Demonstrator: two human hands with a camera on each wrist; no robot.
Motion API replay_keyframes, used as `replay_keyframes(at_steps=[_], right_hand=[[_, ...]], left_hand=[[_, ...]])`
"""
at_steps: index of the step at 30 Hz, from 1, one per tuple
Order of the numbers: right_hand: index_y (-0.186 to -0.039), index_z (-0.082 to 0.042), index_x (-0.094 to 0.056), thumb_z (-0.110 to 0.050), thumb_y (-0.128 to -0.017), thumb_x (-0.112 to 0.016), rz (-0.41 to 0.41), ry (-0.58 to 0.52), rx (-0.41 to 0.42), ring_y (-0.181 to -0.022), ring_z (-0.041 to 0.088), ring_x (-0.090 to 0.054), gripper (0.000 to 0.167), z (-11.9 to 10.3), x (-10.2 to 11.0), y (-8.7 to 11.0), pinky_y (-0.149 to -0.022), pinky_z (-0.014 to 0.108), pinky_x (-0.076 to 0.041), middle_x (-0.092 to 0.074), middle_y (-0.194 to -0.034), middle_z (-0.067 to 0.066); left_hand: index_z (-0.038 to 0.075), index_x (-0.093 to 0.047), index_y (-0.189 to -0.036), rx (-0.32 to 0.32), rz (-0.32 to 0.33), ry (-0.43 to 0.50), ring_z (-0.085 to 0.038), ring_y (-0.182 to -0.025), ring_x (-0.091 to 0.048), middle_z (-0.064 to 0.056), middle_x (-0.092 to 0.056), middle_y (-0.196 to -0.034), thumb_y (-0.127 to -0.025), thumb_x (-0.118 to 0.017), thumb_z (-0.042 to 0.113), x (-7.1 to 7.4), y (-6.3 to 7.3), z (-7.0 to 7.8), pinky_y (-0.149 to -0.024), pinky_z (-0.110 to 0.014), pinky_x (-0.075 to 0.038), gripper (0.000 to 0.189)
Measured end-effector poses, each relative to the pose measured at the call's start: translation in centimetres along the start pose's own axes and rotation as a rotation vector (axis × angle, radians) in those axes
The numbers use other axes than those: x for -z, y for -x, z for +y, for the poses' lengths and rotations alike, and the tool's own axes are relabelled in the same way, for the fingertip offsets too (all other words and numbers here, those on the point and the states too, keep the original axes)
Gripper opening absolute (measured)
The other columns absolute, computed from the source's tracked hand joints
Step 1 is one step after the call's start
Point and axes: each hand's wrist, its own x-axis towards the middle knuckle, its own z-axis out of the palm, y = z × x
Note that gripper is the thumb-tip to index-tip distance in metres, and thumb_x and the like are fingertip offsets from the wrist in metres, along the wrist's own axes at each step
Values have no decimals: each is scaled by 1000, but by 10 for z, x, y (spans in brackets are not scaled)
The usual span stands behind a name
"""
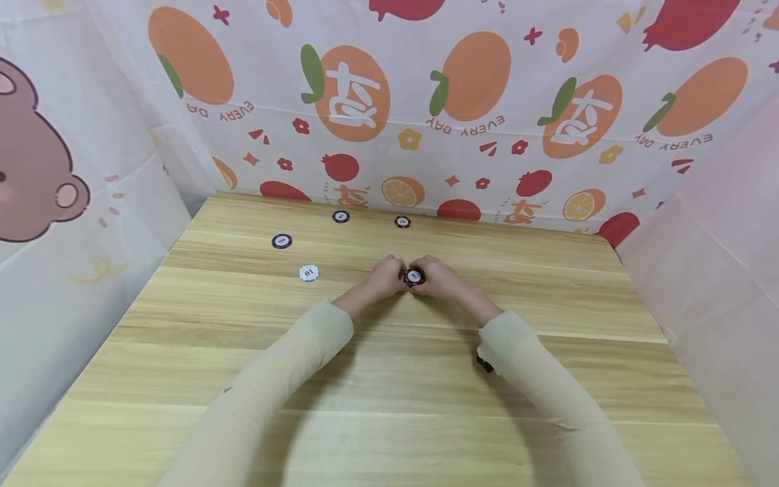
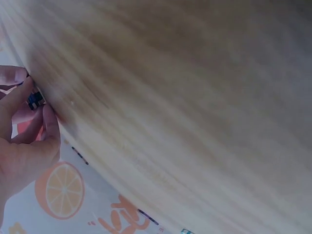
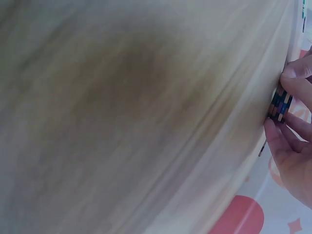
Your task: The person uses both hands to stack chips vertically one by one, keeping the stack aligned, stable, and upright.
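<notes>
Both hands meet around a small stack of dark poker chips [image 1: 414, 276] on the wooden table, its top chip showing a pale centre. My left hand [image 1: 387, 276] grips the stack from the left, and my right hand [image 1: 437, 276] grips it from the right. In the right wrist view the layered edges of the chip stack [image 3: 281, 105] show between thumb and fingers. The left wrist view catches only a bit of the stack [image 2: 35, 99], the fingers covering the rest.
A white chip [image 1: 308, 272] marked 10 lies left of the hands. Dark chips lie at the left [image 1: 282, 241], at the back [image 1: 341, 216] and behind the hands [image 1: 402, 222]. A dark object [image 1: 485, 364] is partly hidden under the right sleeve. A printed curtain [image 1: 414, 155] borders the table's far edge.
</notes>
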Motion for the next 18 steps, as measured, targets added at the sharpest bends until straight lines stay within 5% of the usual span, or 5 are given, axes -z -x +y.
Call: replay_keyframes(at_steps=[11, 18], right_hand=[[-112, 4, -58, -14, -77, -73, 5, 3, -39, -96, 24, -51, 43, 1, -6, -3, -86, 33, -42, -54, -104, 14], [-110, 3, -58, -16, -76, -72, -7, -2, -74, -95, 24, -51, 41, -5, -4, -3, -83, 32, -44, -53, -105, 13]], left_hand=[[-6, -64, -95, -28, 43, -8, -24, -85, -51, -13, -56, -89, -79, -69, 5, -3, 2, -2, -77, -34, -44, 20], [-7, -63, -98, -19, 32, 9, -25, -85, -52, -14, -54, -91, -79, -68, 5, 8, 8, -12, -76, -33, -45, 23]])
